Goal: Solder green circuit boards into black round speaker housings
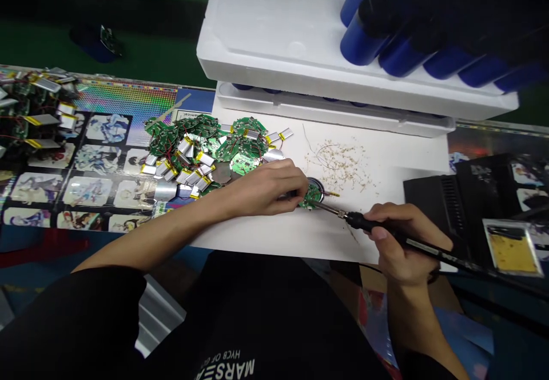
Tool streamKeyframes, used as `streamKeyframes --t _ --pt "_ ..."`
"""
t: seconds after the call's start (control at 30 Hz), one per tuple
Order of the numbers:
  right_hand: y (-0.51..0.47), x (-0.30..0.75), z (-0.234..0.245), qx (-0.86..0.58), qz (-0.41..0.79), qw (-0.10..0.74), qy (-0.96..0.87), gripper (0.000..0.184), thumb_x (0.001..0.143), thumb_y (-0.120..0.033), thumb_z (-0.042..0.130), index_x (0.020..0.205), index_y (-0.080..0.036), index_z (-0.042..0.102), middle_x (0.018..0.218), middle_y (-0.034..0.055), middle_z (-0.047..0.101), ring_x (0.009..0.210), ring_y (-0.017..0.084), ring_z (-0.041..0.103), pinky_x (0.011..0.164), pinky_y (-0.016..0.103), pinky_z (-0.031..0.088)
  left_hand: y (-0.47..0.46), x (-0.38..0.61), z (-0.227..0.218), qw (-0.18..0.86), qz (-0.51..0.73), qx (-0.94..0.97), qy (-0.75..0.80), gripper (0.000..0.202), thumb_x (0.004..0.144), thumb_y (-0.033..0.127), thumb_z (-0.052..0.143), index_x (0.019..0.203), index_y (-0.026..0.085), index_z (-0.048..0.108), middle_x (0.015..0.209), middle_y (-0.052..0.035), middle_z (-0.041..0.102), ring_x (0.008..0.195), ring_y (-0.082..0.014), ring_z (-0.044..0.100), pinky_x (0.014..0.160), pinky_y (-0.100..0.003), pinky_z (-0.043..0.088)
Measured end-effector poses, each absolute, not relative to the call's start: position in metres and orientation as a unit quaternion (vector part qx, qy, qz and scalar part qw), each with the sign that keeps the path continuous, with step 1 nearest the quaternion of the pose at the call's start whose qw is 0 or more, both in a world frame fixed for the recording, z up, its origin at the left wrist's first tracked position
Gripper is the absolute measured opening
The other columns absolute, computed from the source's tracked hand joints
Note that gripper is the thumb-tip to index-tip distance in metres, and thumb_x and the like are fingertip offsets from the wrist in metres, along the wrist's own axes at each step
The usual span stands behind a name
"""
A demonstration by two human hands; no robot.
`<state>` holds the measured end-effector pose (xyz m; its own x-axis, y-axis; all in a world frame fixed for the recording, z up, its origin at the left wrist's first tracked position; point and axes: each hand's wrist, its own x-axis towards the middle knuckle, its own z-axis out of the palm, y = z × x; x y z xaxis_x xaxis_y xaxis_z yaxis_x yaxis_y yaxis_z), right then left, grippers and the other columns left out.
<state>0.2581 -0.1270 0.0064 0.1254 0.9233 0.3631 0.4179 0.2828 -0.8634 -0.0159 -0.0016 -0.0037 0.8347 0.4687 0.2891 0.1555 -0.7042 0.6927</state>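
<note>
My right hand (405, 242) grips a soldering iron (377, 225) by its black handle. The iron's metal tip rests at a small green circuit board (309, 197), which sits by a round, dark-rimmed part (317, 185). From the left, my left hand (278, 188) reaches over this board with its fingers curled and pressed together at the board's left edge. What lies between those fingers is hidden. A short wire with a yellowish end (332, 194) sticks out to the right of the round part.
Left of my hands, green circuit boards (175, 139) and silver battery cells (184, 177) are heaped. Another such heap (38, 111) lies farther left. White foam trays (274, 42) with blue cylinders (364, 36) stand behind. Debris (343, 162) litters the white board (266, 237). At right are a black box (446, 202) and a yellow sponge (512, 251).
</note>
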Motion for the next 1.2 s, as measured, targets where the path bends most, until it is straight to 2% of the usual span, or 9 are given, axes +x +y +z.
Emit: streamKeyframes --t 0.27,0.7,0.97,1.2 --pt "-0.121 0.255 0.011 -0.534 0.239 0.494 -0.644 0.009 0.090 -0.029 0.077 0.097 -0.024 0.079 0.079 0.0021 0.075 0.059 0.016 0.068 0.049 0.028 0.052 -0.002 -0.016 -0.003 0.347 0.228 0.892 0.178 0.015 0.105 0.021 0.055 0.097 0.021 0.068 0.106 -0.0081 0.079 0.100 -0.0221 0.067 0.093 -0.035 0.050" --pt "-0.117 0.250 0.020 -0.525 0.223 0.471 -0.673 0.008 0.092 -0.031 0.074 0.096 -0.025 0.078 0.076 0.0019 0.076 0.058 0.017 0.070 0.048 0.028 0.053 -0.002 -0.016 -0.001 0.355 0.223 0.890 0.181 0.015 0.105 0.020 0.055 0.098 0.021 0.068 0.106 -0.0086 0.079 0.102 -0.0226 0.068 0.094 -0.036 0.051" --pt "-0.119 0.252 0.018 -0.525 0.214 0.464 -0.681 0.009 0.090 -0.030 0.075 0.096 -0.024 0.078 0.076 0.0015 0.075 0.056 0.016 0.067 0.044 0.027 0.047 -0.002 -0.016 -0.003 0.349 0.227 0.892 0.175 0.015 0.106 0.021 0.054 0.098 0.021 0.067 0.106 -0.0083 0.078 0.102 -0.0222 0.067 0.094 -0.035 0.050" --pt "-0.125 0.261 0.013 -0.536 0.180 0.546 -0.618 0.012 0.088 -0.035 0.081 0.094 -0.025 0.080 0.076 0.0033 0.074 0.062 0.021 0.070 0.050 0.033 0.051 -0.001 -0.015 -0.004 0.342 0.218 0.897 0.175 0.015 0.106 0.022 0.054 0.099 0.022 0.067 0.106 -0.0086 0.078 0.099 -0.0223 0.065 0.093 -0.035 0.049"
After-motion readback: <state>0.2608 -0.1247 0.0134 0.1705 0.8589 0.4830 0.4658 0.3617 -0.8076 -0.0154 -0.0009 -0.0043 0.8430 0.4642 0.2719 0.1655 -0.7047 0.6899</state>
